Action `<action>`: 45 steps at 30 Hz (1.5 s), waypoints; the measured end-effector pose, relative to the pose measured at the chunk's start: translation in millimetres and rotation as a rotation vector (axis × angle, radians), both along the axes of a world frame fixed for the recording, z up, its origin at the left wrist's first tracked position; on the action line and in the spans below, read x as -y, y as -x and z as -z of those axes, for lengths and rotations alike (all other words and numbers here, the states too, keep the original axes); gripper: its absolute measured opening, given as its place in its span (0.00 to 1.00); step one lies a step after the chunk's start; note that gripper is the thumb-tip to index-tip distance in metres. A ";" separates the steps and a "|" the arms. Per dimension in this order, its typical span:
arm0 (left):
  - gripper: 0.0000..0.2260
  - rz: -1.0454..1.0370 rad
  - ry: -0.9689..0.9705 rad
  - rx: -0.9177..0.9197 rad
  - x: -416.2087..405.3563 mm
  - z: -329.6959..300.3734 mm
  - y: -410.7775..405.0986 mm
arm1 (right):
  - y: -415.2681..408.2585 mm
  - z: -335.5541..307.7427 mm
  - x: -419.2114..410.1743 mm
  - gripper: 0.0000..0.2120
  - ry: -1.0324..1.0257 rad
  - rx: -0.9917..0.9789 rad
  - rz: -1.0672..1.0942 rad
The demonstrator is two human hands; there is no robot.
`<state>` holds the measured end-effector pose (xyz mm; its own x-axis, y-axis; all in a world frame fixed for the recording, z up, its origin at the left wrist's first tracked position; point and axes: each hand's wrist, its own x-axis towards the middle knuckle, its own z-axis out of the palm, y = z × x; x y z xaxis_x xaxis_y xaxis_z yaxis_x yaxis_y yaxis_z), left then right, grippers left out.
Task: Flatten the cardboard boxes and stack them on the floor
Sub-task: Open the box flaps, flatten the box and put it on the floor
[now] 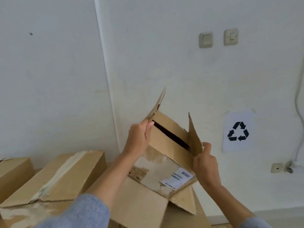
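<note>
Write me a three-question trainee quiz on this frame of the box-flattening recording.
1. True or false: the left hand and right hand each grip a flap of the held box.
2. The recycling sign hangs on the wall: A) left of the box, B) right of it, C) behind the taped box.
3. What sticks to the held box's side?

Key: 1 true; 2 B; 3 a white shipping label.

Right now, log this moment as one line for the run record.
step: opening flaps | left hand: holds left flap | right hand: holds right flap | held box: not flat | taped box: untouched
</note>
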<state>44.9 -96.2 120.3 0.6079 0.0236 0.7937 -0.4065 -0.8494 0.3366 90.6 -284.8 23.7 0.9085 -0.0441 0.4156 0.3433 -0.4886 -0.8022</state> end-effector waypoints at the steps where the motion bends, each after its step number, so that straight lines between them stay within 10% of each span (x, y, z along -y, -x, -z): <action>1: 0.14 0.023 -0.030 0.018 6.6 -13.6 -4.1 | 2.9 -1.6 2.7 0.18 -0.054 0.018 -0.003; 9: 0.13 0.146 -0.183 -0.016 27.1 -47.7 -8.0 | 17.8 15.5 -14.2 0.16 -0.395 -0.332 -0.064; 15: 0.12 0.061 -0.219 -0.188 -8.9 -16.2 -6.3 | 20.0 48.8 -30.0 0.20 -0.141 -0.475 0.014; 21: 0.15 -0.006 -0.180 -0.272 -28.4 -20.2 -15.4 | 10.9 45.6 -22.9 0.20 0.382 -0.176 0.048; 33: 0.19 0.047 -0.283 -0.253 -26.0 -19.6 -28.0 | -35.9 43.5 -27.5 0.17 1.038 -0.260 -0.314; 40: 0.21 0.140 -0.215 -0.299 -24.4 -9.0 -16.5 | -62.0 61.0 -67.3 0.40 0.354 -0.470 -0.565; 45: 0.15 0.214 0.014 -0.390 -37.5 0.5 -16.3 | -62.8 50.9 -48.5 0.21 0.103 -0.397 -0.505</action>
